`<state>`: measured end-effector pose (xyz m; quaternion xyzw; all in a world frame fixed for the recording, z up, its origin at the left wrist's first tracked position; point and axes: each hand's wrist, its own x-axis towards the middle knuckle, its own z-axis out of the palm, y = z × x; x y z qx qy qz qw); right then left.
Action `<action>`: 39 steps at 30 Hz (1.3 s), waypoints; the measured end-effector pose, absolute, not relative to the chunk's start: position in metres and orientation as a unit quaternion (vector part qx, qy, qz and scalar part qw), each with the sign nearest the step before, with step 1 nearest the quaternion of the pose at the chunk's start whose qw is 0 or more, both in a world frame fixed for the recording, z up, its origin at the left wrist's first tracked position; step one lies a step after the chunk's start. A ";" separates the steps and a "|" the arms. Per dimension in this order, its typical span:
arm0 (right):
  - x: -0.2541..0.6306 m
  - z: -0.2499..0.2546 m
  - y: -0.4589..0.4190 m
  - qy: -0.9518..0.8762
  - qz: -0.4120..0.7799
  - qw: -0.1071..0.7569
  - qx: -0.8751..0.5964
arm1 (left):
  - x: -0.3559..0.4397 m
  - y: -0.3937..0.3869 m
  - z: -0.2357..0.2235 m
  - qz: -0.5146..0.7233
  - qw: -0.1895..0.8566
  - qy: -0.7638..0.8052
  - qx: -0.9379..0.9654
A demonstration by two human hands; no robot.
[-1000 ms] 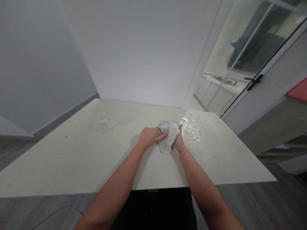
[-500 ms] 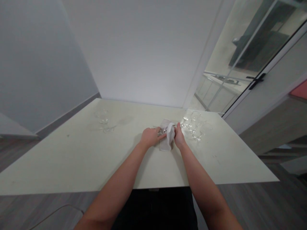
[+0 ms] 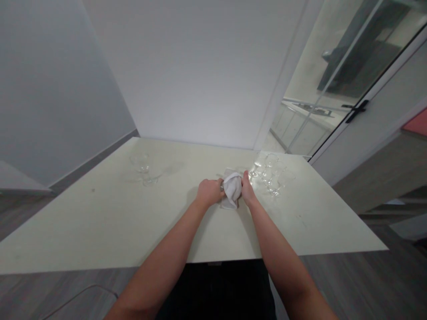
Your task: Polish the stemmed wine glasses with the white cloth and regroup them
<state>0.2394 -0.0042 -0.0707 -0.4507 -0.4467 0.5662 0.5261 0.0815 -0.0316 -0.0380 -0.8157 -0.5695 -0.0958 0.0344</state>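
Observation:
My left hand [image 3: 209, 192] is closed on a clear drinking glass [image 3: 222, 187], of which only a small part shows beside the fingers. A white cloth [image 3: 232, 187] covers most of that glass, and its lower end hangs toward the table. On the other side, my right hand [image 3: 247, 191] grips the cloth with the thumb pointing up; its other fingers are partly hidden behind the fabric. Both hands are close together, over the middle of the white table [image 3: 116, 231].
Several clear glasses [image 3: 273, 189] stand close together just right of my right hand. Another clear stemmed glass [image 3: 144, 169] stands at the far left. A wall [image 3: 200, 89] rises behind the table, and a glass door with a black handle [image 3: 356, 110] is at the right.
The cloth has shifted left and now covers more of the glass. My right hand has moved slightly left with it, while my left hand stays nearly in place.

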 end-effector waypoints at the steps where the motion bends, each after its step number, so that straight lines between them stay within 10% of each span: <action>1: 0.240 -0.069 -0.005 -0.449 0.581 0.520 -0.437 | 0.081 -0.032 -0.038 -0.098 0.033 -0.569 -0.816; 19: 0.245 -0.073 -0.002 -0.446 0.618 0.494 -0.419 | 0.082 -0.033 -0.039 -0.108 0.016 -0.584 -0.804; 39: 0.243 -0.064 0.002 -0.272 0.486 0.749 -0.359 | 0.088 -0.024 -0.050 -0.297 -0.228 -0.509 -0.775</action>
